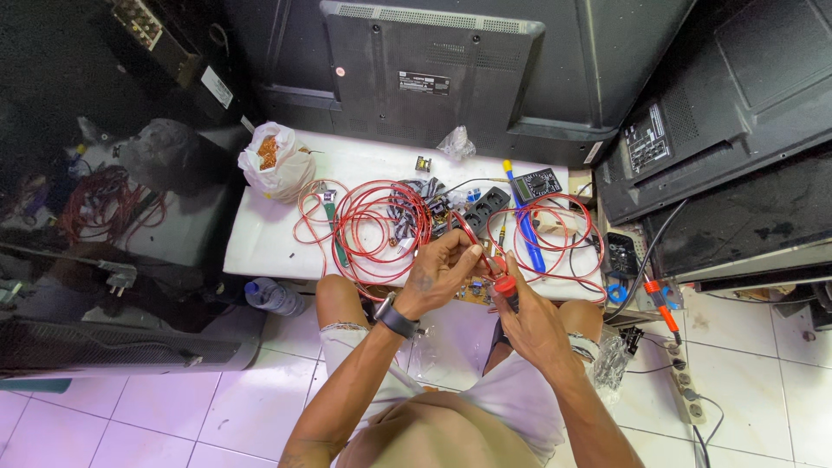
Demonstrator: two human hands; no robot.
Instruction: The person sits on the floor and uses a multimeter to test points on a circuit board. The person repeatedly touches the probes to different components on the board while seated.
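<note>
Over white table (260, 243), left hand (442, 269) pinches red wire (464, 227); right hand (529, 316) grips red-tipped probe (505, 289).

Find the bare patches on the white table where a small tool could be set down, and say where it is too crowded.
Free: the white table's front-left corner, left of the red wire coils, and the back strip between the white bag and the small clear bag. Crowded: the middle and right, with coils, power strip, multimeter and both hands.

Two hands: left hand (442, 264), right hand (529, 321). One white table (260, 243), two red wire coils (377, 225) (550, 230), one multimeter (537, 184), one white bag (276, 160), one power strip (481, 206), one bottle (273, 296).
</note>
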